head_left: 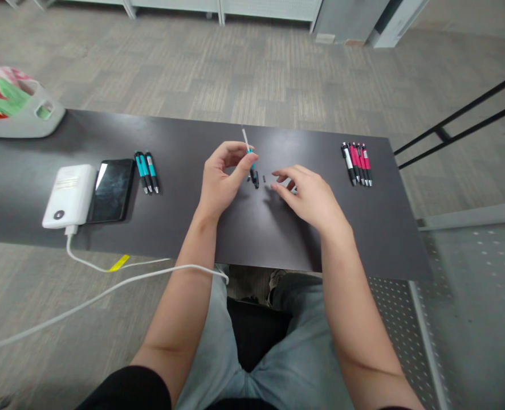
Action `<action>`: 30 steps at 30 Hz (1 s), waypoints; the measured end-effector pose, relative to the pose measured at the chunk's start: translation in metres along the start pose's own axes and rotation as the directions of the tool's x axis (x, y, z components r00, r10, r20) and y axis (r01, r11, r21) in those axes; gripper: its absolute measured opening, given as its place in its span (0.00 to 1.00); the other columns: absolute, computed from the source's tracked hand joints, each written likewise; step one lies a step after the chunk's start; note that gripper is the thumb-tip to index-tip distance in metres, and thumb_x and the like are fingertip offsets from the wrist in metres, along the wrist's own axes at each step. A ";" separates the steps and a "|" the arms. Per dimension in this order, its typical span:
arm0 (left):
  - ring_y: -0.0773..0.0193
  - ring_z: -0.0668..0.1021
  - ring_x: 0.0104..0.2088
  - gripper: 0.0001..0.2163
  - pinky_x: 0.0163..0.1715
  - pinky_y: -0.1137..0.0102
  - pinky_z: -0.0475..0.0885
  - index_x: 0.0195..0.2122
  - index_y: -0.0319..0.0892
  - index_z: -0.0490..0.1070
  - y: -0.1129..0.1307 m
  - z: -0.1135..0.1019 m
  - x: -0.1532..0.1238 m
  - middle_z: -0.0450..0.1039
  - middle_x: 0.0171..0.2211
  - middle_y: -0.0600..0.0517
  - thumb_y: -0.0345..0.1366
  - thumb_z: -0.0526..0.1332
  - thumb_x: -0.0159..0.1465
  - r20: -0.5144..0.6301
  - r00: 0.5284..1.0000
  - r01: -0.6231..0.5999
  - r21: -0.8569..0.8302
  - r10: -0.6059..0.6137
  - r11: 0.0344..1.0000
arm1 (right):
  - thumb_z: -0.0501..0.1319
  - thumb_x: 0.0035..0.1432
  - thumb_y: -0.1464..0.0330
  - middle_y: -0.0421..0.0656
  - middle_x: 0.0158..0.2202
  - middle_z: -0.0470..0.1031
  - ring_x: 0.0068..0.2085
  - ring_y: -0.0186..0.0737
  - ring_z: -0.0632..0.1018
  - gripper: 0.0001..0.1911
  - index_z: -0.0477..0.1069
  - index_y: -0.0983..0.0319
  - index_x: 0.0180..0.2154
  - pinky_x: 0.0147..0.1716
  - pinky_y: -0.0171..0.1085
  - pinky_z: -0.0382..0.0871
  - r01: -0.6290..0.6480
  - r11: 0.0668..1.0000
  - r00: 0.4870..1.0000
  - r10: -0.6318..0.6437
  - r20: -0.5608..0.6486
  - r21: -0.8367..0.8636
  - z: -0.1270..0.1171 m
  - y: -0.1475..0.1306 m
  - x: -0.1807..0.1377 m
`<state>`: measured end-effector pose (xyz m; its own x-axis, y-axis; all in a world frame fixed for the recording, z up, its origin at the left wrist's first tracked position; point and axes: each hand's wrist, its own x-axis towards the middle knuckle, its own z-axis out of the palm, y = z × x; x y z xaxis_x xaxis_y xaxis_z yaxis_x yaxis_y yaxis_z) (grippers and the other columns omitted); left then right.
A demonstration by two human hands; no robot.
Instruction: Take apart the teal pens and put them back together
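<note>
Grey carpet tiles run under a dark desk [171, 228] set across the room, with white cabinets along the far wall and black rails off to the right. From the head camera, the only view, a white power bank [69, 195] and a black phone [111, 189] sit side by side at the left end, a white cable [107, 290] trailing off the near edge. Just right of the phone lie three teal pens [146, 171]; near the right end lies a row of pink pens [357, 163], one of them white.

The left hand [222, 181] is raised a little off the desk, its grip pinched between thumb and forefinger on a teal pen part [252, 169] at mid-desk, a thin white refill [245, 139] poking up out of it. The right hand [310, 196] lies low with its grip released, fingertips [278, 175] just beside a tiny dark piece [264, 179] on the surface; whether they touch it I cannot tell.

To my eye this is pen assembly or stripping, and it would go best if the left hand holds the barrel steady and upright while the right pinches the small piece cleanly, since something that tiny on a dark top could easily roll off or be lost
</note>
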<state>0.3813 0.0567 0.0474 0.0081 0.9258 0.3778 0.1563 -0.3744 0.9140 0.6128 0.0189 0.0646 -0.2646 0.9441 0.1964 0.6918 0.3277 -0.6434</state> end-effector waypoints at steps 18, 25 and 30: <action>0.56 0.85 0.40 0.04 0.47 0.59 0.82 0.44 0.49 0.85 -0.010 -0.005 0.001 0.87 0.41 0.50 0.40 0.75 0.71 0.108 0.994 -0.040 0.121 0.027 0.992 | 0.73 0.71 0.57 0.45 0.45 0.86 0.38 0.53 0.84 0.06 0.81 0.48 0.41 0.43 0.56 0.84 -0.104 0.993 0.981 0.112 -0.161 0.062 0.034 0.016 0.017; 0.54 0.85 0.41 0.05 0.46 0.59 0.81 0.44 0.50 0.86 -0.009 -0.005 -0.001 0.88 0.42 0.50 0.42 0.75 0.70 0.154 0.986 -0.090 0.143 0.068 0.986 | 0.73 0.69 0.42 0.45 0.47 0.87 0.37 0.46 0.82 0.23 0.80 0.52 0.49 0.42 0.48 0.83 -0.013 0.893 0.898 0.209 -0.388 0.450 0.031 0.026 0.028; 0.54 0.85 0.41 0.05 0.47 0.58 0.81 0.43 0.50 0.86 -0.007 -0.003 -0.002 0.87 0.41 0.50 0.42 0.77 0.69 0.173 0.984 -0.074 0.154 0.047 0.985 | 0.73 0.66 0.36 0.45 0.46 0.87 0.36 0.45 0.81 0.28 0.80 0.51 0.48 0.39 0.48 0.83 -0.018 0.873 0.901 0.226 -0.371 0.487 0.029 0.015 0.027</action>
<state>0.3771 0.0570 0.0406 0.1857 0.9021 0.3895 0.3058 -0.4298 0.8496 0.5966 0.0489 0.0384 0.1666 0.9373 0.3060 0.2814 0.2522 -0.9259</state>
